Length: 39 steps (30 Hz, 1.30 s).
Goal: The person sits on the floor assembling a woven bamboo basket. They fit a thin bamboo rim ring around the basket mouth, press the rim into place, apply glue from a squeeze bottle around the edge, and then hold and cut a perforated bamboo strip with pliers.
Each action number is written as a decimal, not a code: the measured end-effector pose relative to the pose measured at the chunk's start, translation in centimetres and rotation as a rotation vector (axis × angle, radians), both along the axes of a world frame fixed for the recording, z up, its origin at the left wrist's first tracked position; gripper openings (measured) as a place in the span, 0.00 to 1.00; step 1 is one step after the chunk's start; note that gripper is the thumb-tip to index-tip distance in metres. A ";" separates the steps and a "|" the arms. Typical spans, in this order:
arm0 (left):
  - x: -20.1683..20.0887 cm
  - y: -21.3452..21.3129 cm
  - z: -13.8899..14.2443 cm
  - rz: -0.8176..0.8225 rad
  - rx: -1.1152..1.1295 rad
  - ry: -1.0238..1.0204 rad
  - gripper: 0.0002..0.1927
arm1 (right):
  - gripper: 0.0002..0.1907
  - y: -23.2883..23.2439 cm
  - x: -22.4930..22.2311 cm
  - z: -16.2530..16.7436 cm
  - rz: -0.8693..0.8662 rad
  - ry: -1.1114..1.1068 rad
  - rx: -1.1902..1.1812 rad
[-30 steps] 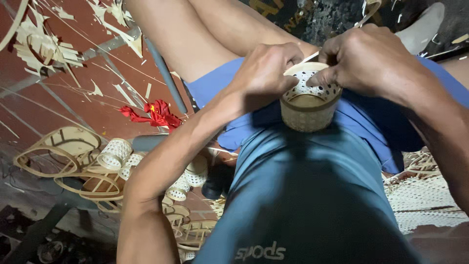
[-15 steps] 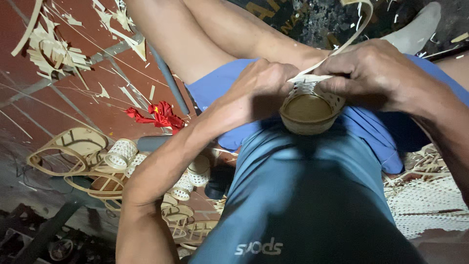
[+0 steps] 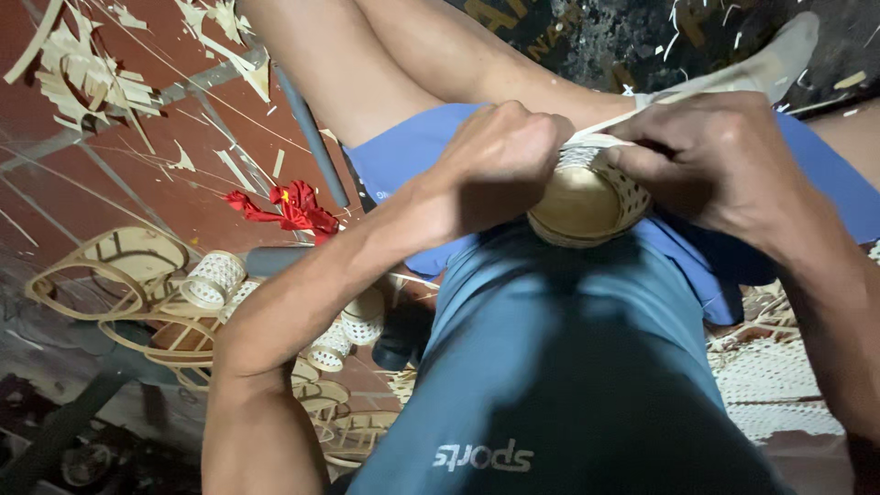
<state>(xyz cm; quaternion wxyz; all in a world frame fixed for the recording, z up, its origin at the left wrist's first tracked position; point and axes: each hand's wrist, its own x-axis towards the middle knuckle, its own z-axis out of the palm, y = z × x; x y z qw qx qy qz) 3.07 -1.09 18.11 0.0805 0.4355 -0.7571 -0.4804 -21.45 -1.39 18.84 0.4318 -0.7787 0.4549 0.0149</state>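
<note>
A small round woven bamboo basket (image 3: 587, 203) rests on my lap, tipped so its plain bottom faces me. My left hand (image 3: 495, 165) grips its left rim with the fingers curled over the edge. My right hand (image 3: 720, 156) clasps the right side and pinches a thin bamboo strip (image 3: 642, 108) that runs off toward the upper right. Most of the woven wall is hidden under my fingers.
On the red floor at the left lie several finished small woven baskets (image 3: 213, 278), oval bamboo frames (image 3: 101, 266), a red ribbon scrap (image 3: 289, 209) and bamboo shavings (image 3: 92, 78). A grey metal bar (image 3: 312, 137) slants by my knee. Woven mesh sheets (image 3: 779, 380) lie at the right.
The basket has turned from its woven top facing me to its plain bottom facing me. Both hands have shifted round its rim and the strip has been drawn up to the right.
</note>
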 end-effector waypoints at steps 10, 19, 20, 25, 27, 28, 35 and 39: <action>1.8 -0.6 0.1 0.329 -0.336 0.111 0.16 | 0.14 -1.4 -1.0 6.3 0.003 0.189 -0.307; -1.8 4.1 -2.3 0.466 -0.330 -0.068 0.16 | 0.07 -4.3 2.5 -2.8 0.014 -0.203 -0.159; -2.0 4.7 -2.7 0.484 -0.322 -0.100 0.15 | 0.07 -4.0 2.5 -3.4 -0.021 -0.220 -0.068; -2.3 6.5 -4.3 0.536 -0.276 -0.109 0.14 | 0.08 -1.8 1.9 -4.8 -0.229 -0.244 0.166; -2.2 7.0 -4.4 0.567 -0.202 -0.061 0.11 | 0.09 -1.3 2.0 -5.0 -0.209 -0.304 0.134; -1.9 7.2 -4.2 0.587 -0.158 -0.044 0.10 | 0.09 -1.1 2.2 -5.0 -0.195 -0.336 0.126; 2.0 4.0 -4.5 0.457 0.103 0.192 0.02 | 0.08 0.6 3.0 -5.3 -0.080 -0.283 0.049; 2.1 2.2 -5.3 0.437 0.553 0.189 0.07 | 0.09 0.4 3.3 -5.3 -0.046 -0.300 0.001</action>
